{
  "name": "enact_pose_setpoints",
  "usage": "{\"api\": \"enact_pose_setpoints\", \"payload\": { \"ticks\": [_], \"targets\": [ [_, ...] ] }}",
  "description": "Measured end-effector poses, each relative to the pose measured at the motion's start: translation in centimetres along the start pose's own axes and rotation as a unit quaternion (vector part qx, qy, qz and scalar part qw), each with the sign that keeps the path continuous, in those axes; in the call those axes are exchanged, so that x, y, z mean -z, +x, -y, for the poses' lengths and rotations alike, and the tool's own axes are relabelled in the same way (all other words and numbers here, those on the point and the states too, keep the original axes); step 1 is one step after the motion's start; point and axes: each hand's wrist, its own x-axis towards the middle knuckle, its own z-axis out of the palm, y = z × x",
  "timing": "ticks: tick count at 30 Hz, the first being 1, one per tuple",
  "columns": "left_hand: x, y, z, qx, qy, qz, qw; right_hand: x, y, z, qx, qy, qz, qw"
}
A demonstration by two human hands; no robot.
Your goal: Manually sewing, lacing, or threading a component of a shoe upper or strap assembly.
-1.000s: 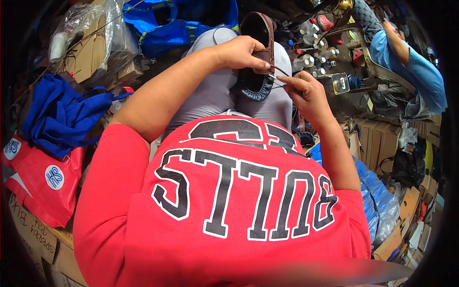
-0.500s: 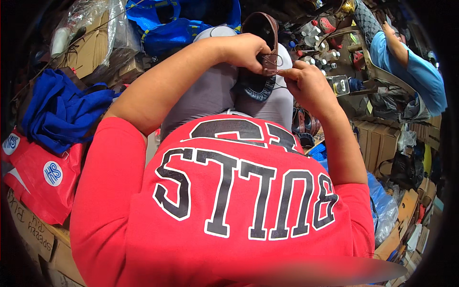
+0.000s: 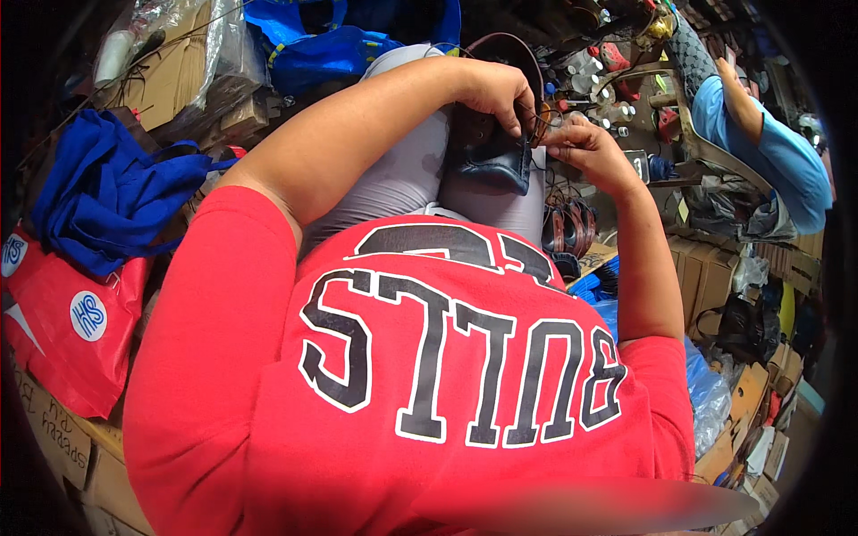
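Observation:
A dark leather shoe upper [image 3: 487, 156] with a brown strap lies on my grey-trousered lap. My left hand [image 3: 492, 89] grips its top edge, fingers curled over the leather. My right hand [image 3: 585, 147] is pinched at the same edge, right beside the left fingertips, apparently holding a thin thread or needle that is too small to make out. My red printed shirt fills the lower half of the view.
A blue cloth bag [image 3: 107, 192] and a red bag [image 3: 67, 330] lie at my left over cardboard boxes [image 3: 63, 447]. A cluttered bench [image 3: 617, 80] with small bottles and tools stands ahead. Another person in a blue sleeve [image 3: 769, 152] works at the upper right.
My right hand has moved in from the right and up to the shoe's edge, meeting the left fingers. The left hand has kept its grip.

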Motion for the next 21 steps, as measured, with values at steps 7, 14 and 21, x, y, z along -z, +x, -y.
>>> {"api": "enact_pose_setpoints", "payload": {
  "ticks": [7,14,21],
  "targets": [
    [-0.2,0.0,0.3,-0.01,-0.007,-0.013,1.0,1.1,0.9,-1.0,0.025,0.001,0.061,0.998],
    [-0.7,0.4,0.9,-0.008,-0.004,-0.047,0.999,0.0,1.2,-1.4,0.028,0.02,0.02,0.999],
    [-0.5,0.3,2.3,-0.041,-0.031,-0.041,0.998,-1.4,0.2,0.8,0.087,-0.109,-0.089,0.986]
  ]
}}
